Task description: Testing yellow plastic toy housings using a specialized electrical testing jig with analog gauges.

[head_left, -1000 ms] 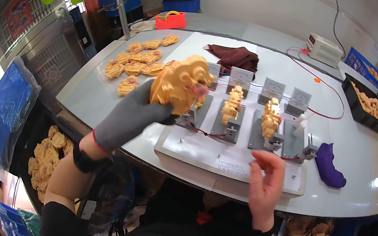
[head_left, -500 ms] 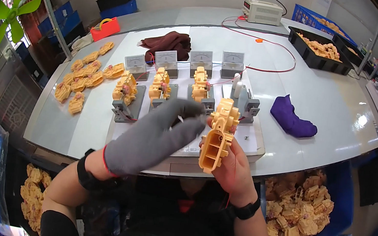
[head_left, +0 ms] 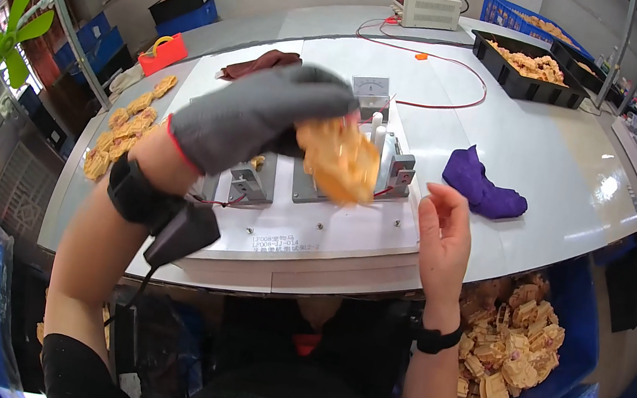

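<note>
My left hand [head_left: 256,118], in a grey glove, grips a yellow moulded plastic housing [head_left: 341,161], blurred by motion, above the white test board [head_left: 328,242]. The glove and forearm cover most of the left side of the board. My bare right hand [head_left: 447,240] is empty near the board's right edge, its thumb apart from the curled fingers. Just past the held housing stands a grey clamp fixture [head_left: 399,174] with two white posts. Another grey fixture [head_left: 252,182] shows below the glove. Behind the housing an analog meter [head_left: 370,95] is partly visible.
A purple cloth [head_left: 483,183] lies to the right, a dark red cloth [head_left: 260,65] behind my glove. More housings [head_left: 126,127] lie at the left. Bins of housings [head_left: 516,347] stand below on the right. A power supply [head_left: 425,9] and black tray [head_left: 530,70] sit at the back.
The right hand has let go of the housing it held and is now empty. The left hand, empty before, has closed on a housing and risen over the fixtures.
</note>
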### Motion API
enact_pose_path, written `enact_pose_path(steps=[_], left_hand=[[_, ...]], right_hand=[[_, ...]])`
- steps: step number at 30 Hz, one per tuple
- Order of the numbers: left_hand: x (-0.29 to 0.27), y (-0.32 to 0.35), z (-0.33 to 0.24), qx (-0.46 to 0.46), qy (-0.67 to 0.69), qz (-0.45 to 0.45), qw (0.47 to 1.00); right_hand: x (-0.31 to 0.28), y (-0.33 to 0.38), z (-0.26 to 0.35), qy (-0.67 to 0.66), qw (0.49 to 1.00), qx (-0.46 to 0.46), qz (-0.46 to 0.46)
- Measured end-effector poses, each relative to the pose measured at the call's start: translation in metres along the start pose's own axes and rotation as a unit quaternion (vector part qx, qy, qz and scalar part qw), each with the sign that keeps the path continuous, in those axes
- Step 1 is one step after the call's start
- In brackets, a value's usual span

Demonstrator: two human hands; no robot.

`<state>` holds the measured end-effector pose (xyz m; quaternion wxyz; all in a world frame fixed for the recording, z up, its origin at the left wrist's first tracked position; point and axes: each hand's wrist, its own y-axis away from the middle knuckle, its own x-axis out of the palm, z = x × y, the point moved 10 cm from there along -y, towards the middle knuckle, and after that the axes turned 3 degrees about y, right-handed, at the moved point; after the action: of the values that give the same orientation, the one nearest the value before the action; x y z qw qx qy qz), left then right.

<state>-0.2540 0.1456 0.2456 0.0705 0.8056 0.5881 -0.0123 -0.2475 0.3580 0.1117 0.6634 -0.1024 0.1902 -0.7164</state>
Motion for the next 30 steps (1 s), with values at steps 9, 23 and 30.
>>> enact_pose_path(steps=[9, 23, 30], left_hand=[[-0.039, -0.082, -0.013, 0.048, -0.144, -0.121, 0.981], [-0.009, -0.112, 0.008, 0.089, -0.336, -0.116, 0.93], [0.022, -0.085, 0.015, 0.105, -0.419, -0.057, 0.9]], right_hand=[[0.032, -0.022, 0.007, -0.055, 0.998, -0.024, 0.014], [0.028, -0.015, 0.016, -0.031, 0.996, -0.083, -0.014], [0.03, -0.015, 0.022, -0.014, 0.995, -0.099, -0.019]])
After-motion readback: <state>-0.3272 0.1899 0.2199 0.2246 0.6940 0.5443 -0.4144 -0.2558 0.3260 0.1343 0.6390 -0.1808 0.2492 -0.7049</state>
